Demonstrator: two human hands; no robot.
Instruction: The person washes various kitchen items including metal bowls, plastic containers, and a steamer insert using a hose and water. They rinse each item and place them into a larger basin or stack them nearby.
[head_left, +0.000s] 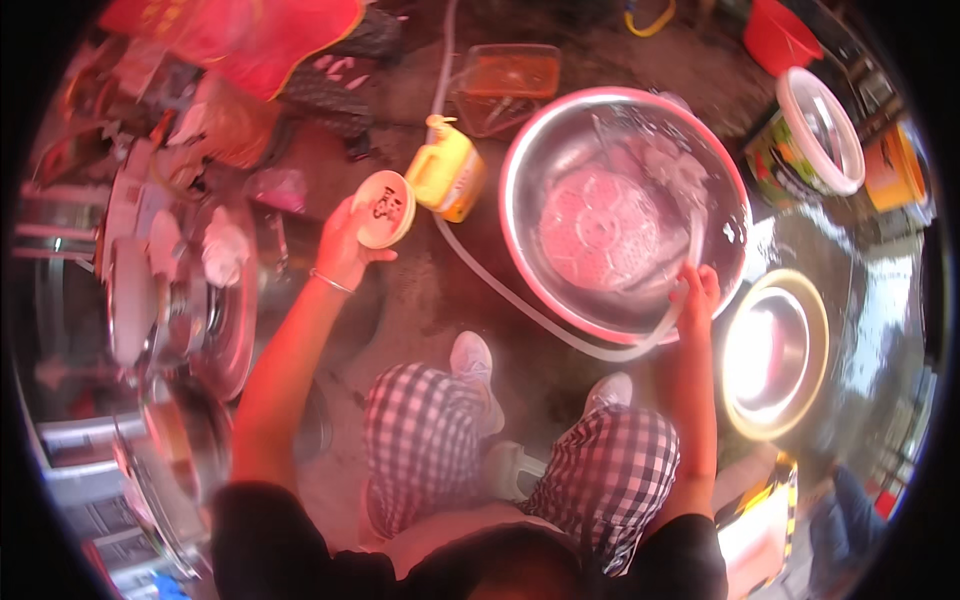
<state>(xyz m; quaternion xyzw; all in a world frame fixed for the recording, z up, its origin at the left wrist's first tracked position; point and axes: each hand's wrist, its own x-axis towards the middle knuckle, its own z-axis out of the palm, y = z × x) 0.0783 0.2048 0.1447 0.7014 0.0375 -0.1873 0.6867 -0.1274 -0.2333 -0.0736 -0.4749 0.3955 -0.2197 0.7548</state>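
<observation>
My left hand (346, 238), with a bracelet at the wrist, holds a small stack of pale bowls (384, 210); dark characters mark the inner one. My right hand (697, 297) grips a whitish hose (555, 328) over the near right rim of a large metal basin (517, 255). The hose end points into the basin, where water moves. Inside the basin lie a round perforated item (600, 229), seen pinkish in the red light, and something pale and crumpled or foamy (671, 169). Beside the bowls, a yellow jug with a handle (450, 172) stands on the ground.
Beyond the basin sits a rectangular tub with orange contents (510, 75). To the right are a red bucket (780, 37), a printed bucket (795, 154) and a shiny round basin (776, 352) on wet ground. Large round vessels (244, 322) crowd the left. A person's jeans-clad leg (847, 525) shows lower right.
</observation>
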